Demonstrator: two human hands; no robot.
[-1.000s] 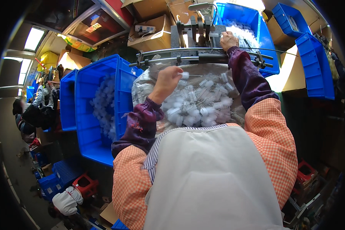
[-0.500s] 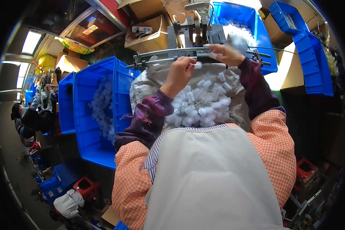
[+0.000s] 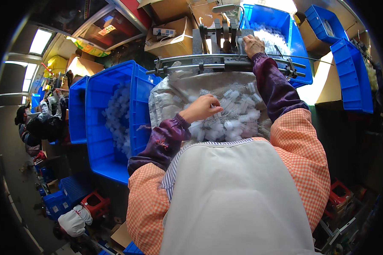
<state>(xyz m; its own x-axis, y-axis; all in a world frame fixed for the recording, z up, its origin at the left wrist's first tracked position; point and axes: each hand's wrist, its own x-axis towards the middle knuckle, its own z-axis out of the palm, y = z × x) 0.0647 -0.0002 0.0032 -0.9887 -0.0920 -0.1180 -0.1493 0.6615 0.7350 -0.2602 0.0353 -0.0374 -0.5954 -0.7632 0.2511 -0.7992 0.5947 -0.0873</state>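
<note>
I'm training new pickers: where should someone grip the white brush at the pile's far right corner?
Probably best pinched across its bristled body, coming from above: the brush lies at the pile's edge, top uncovered; its stem is hard to make out.

In front of you, slightly to the left, there is an open cardboard box [image 3: 178,46], and a white power strip [image 3: 164,32] lies in it. At your far left you can see a co-worker [image 3: 51,123] and a bright window [image 3: 40,41]. One red plastic stool [image 3: 98,209] is behind you on the left side.
</note>
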